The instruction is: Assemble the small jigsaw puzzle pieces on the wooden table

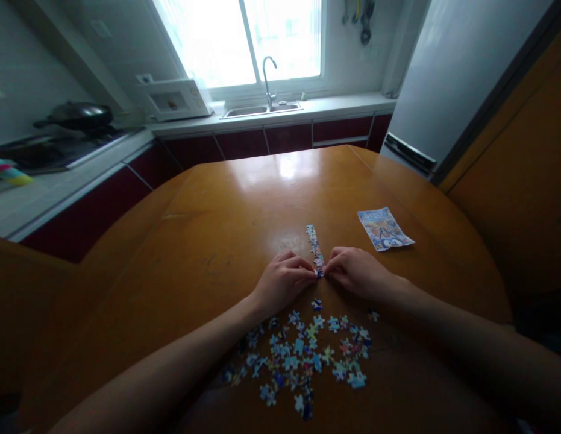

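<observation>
A narrow strip of joined jigsaw puzzle pieces (313,241) runs away from me on the wooden table. My left hand (284,278) is at the left of its near end, thumb and fingers closed on the edge of a puzzle piece (320,273). From the other side my right hand (355,270) pinches at the same near end, its fingertips touching the piece. Below the hands a single loose piece (317,304) lies apart. Nearer to me spreads a pile of loose puzzle pieces (299,346), mostly blue, partly hidden by my left forearm.
A printed picture sheet (383,229) lies on the table (244,211) to the right. Beyond the table's far edge stand a counter with a sink (246,111), a microwave (176,98) and a wok (79,114). A refrigerator (461,72) rises at the right.
</observation>
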`<state>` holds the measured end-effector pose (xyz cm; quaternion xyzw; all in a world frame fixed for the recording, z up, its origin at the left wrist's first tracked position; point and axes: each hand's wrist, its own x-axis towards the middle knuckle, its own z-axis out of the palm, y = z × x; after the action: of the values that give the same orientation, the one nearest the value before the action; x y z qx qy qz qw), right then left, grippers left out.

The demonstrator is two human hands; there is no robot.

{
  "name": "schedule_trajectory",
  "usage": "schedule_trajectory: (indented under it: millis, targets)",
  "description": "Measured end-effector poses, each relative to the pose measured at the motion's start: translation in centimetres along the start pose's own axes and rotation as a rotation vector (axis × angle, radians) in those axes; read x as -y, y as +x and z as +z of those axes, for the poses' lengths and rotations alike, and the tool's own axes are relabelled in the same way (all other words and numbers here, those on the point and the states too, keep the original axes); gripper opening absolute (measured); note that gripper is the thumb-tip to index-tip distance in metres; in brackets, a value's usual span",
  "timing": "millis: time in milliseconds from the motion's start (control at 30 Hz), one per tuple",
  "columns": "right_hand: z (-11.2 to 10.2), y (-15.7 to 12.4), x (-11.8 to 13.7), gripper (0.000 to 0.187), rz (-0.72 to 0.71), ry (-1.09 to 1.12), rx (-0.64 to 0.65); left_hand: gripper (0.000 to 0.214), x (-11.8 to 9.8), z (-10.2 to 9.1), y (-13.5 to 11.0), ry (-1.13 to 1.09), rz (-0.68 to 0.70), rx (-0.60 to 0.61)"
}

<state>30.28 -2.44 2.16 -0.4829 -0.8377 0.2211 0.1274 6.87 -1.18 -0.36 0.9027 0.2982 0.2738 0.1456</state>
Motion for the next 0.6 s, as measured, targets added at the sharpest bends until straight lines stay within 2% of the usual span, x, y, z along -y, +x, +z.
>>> schedule_trajectory:
  millis: [300,600]
  targets:
    - [0.04,-0.01,-0.06,0.022,-0.002,0.001,-0.002,0.014,0.02,0.0,-0.23,0.031,0.037,-0.029]
    - [-0.08,-0.02,-0.04,0.024,0.002,-0.014,0.004,0.016,-0.02,-0.04,-0.2,0.082,0.054,-0.007]
